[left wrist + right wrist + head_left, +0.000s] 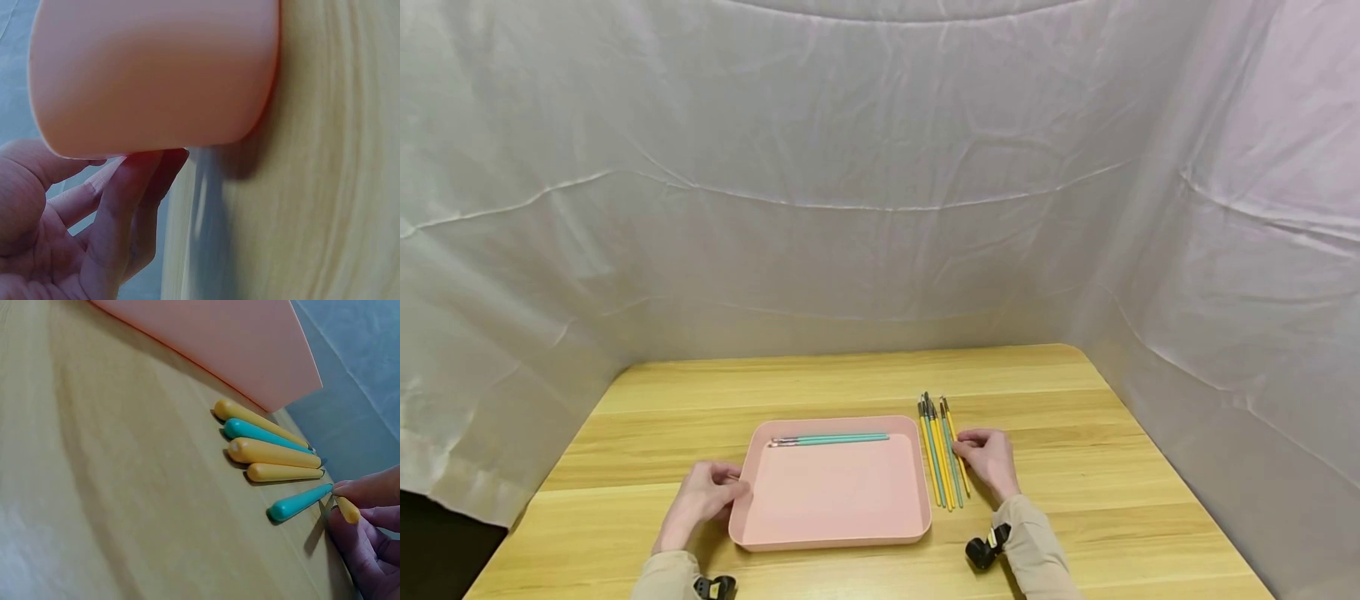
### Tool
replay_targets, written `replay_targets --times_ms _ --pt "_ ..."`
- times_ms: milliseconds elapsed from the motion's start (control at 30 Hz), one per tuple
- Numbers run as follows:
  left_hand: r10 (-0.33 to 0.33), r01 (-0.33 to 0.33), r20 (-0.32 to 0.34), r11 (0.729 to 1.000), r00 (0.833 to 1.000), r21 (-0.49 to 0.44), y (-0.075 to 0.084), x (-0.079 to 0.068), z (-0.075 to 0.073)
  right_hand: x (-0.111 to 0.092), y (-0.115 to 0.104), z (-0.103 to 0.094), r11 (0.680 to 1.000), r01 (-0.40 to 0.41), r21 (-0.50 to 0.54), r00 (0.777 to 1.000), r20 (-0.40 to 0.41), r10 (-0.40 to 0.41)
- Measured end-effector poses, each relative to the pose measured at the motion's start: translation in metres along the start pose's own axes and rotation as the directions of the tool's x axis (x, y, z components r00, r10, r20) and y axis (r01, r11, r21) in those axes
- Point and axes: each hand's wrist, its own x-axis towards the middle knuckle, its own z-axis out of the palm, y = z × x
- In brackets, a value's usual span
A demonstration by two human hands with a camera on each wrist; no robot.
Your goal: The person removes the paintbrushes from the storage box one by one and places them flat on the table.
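Observation:
A pink tray (842,496) lies on the table, with two teal paintbrushes (842,438) side by side along its far inner edge. At the tray's left side my left hand (698,502) holds the rim, thumb on top and fingers (115,212) against the outer wall. To the right of the tray, my right hand (990,460) pinches a yellow paintbrush (348,510) between thumb and forefinger. Its handle end is tilted off the table in the right wrist view. Just left of it lie several yellow and teal paintbrushes (275,454), bristles pointing away from me.
The wooden table (1112,517) has pale grain and rounded far corners. Grey fabric (880,250) hangs behind it and along both sides. Each wrist wears a small black camera, one of them the right wrist camera (987,547).

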Motion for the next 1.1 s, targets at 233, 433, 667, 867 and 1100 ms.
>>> replay_targets --times_ms 233,433,667,867,1100 --pt "0.0 0.0 -0.001 1.0 1.0 0.004 0.0 0.0 0.0 0.001 0.002 0.001 1.0 0.015 0.007 1.0 0.002 -0.015" --pt "0.001 -0.001 -0.001 1.0 1.0 0.014 0.0 0.0 0.0 0.001 0.002 0.001 0.999 0.026 0.04 1.0 0.004 -0.026" --pt "-0.009 0.009 0.002 1.0 1.0 0.015 0.0 0.0 0.0 0.001 0.003 0.0 0.997 0.037 0.069 0.999 0.014 -0.038" --pt "-0.009 0.009 0.001 1.0 1.0 0.015 0.001 -0.001 0.0 0.001 -0.013 0.007 0.991 0.116 0.064 0.993 0.013 -0.117" --pt "-0.007 0.007 0.002 1.0 1.0 0.009 0.0 0.0 0.0 -0.004 -0.052 0.026 0.945 0.324 0.05 0.932 0.152 -0.328"
